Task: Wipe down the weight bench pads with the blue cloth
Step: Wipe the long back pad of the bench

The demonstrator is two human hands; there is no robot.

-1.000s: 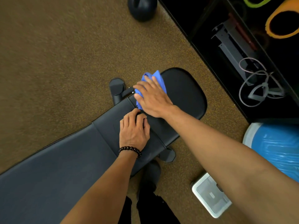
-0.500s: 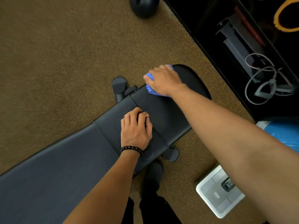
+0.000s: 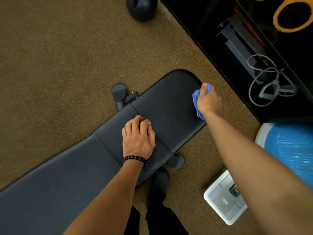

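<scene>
Step in hand: wiping the seat section, side edge. Right hand [image 3: 209,100] grips the bunched blue cloth [image 3: 196,101], fingers curled round it and thumb on top. The cloth pokes out on the hand's thumb side, touching the edge of the short black vinyl seat pad [image 3: 166,106] near its rounded end. Left hand [image 3: 138,138] braces on the pad at the seam, fingers curled under and holding nothing, well apart from the cloth. Long black vinyl back pad [image 3: 59,170] runs behind the left wrist. Next move, probably: sweep the cloth back across the seat toward the left hand with pressure kept on. Can't tell if the back pad is wiped.
</scene>
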